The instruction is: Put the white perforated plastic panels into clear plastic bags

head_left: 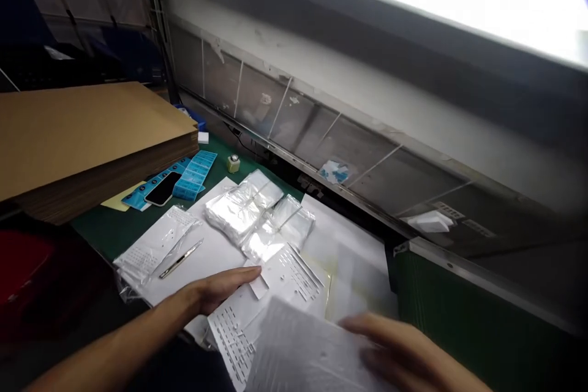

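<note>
My left hand (220, 291) lies flat with its fingertips on a white sheet with rows of small slots (280, 285), holding nothing. My right hand (390, 349) is blurred at the right edge of a second perforated white sheet (298, 349), which is nearest the camera and seems raised. Whether those fingers grip it is hard to tell. Farther up lie bundled clear plastic bags (243, 211). A metal craft knife (181, 259) rests on a white sheet (211, 251) to the left.
A stack of brown cardboard sheets (87, 141) fills the left of the green mat (108, 233). Blue label strips (195, 174), a black phone (163, 188) and a small tape roll (233, 163) lie beyond. A metal-edged wall ledge (349, 196) bounds the far side.
</note>
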`<act>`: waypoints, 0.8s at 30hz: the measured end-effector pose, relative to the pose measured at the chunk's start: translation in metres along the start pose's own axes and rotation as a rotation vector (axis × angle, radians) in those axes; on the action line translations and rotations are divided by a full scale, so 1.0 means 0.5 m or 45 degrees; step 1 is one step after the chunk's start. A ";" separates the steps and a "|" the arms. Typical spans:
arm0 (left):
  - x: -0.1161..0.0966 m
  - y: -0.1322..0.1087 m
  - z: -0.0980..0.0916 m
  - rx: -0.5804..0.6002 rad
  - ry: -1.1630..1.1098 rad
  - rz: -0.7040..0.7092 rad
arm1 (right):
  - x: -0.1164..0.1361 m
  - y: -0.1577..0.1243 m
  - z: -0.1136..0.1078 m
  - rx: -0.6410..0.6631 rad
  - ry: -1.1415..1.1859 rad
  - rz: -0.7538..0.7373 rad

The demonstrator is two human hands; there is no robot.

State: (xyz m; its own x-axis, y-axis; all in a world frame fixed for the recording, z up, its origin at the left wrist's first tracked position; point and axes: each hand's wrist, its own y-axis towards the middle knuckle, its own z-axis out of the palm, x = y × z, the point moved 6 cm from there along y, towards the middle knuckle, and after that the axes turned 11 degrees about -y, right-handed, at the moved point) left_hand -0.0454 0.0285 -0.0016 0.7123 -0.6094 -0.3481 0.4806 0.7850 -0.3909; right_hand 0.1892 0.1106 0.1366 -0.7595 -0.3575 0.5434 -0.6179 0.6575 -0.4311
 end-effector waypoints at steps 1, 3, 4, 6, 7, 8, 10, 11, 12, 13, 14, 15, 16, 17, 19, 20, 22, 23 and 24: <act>0.013 0.003 0.004 0.042 0.063 -0.092 | 0.053 0.021 0.019 0.139 -0.076 -0.126; 0.037 0.007 0.018 0.151 0.150 -0.241 | 0.142 0.069 0.061 0.349 -0.141 -0.341; 0.046 0.007 0.026 0.202 0.174 -0.290 | 0.172 0.093 0.074 0.378 -0.143 -0.414; 0.052 0.000 0.038 0.286 0.199 -0.334 | 0.196 0.130 0.088 0.341 -0.153 -0.470; 0.050 -0.005 0.040 0.319 0.204 -0.325 | 0.191 0.140 0.083 0.228 -0.167 -0.448; 0.045 -0.010 0.041 0.346 0.200 -0.299 | 0.179 0.142 0.070 0.059 -0.175 -0.397; 0.036 -0.018 0.033 0.370 0.149 -0.218 | 0.136 0.116 0.032 -0.405 -0.095 -0.224; 0.033 -0.021 0.026 0.365 0.103 -0.170 | 0.106 0.091 0.018 -0.643 0.014 -0.101; 0.032 -0.021 0.017 0.349 0.048 -0.119 | 0.073 0.064 0.015 -0.836 0.155 0.044; 0.033 -0.020 0.007 0.324 -0.011 -0.060 | 0.039 0.040 0.027 -0.955 0.315 0.197; 0.036 -0.017 -0.003 0.293 -0.066 0.001 | 0.008 0.024 0.053 -0.998 0.463 0.348; 0.041 -0.013 -0.011 0.260 -0.111 0.058 | -0.018 0.016 0.092 -0.955 0.592 0.480; 0.046 -0.009 -0.017 0.228 -0.146 0.104 | -0.035 0.018 0.138 -0.854 0.707 0.561; 0.052 -0.003 -0.020 0.197 -0.171 0.140 | -0.044 0.024 0.187 -0.737 0.811 0.604; 0.060 0.006 -0.016 0.160 -0.187 0.184 | -0.047 0.041 0.270 -0.588 0.980 0.618; 0.062 0.009 -0.010 0.153 -0.182 0.194 | -0.044 0.048 0.298 -0.560 1.045 0.610; 0.062 0.014 0.005 0.151 -0.148 0.189 | -0.032 0.057 0.326 -0.558 1.133 0.558; 0.060 0.014 0.013 0.156 -0.127 0.177 | -0.026 0.058 0.328 -0.556 1.158 0.524; 0.058 0.014 0.019 0.159 -0.108 0.172 | -0.020 0.057 0.324 -0.553 1.166 0.495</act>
State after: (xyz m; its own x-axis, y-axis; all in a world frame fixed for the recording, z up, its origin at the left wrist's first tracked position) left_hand -0.0165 0.0177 -0.0064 0.8125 -0.4902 -0.3154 0.4335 0.8699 -0.2352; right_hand 0.1461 0.0256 0.0020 -0.3363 0.4381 0.8337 -0.1067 0.8618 -0.4959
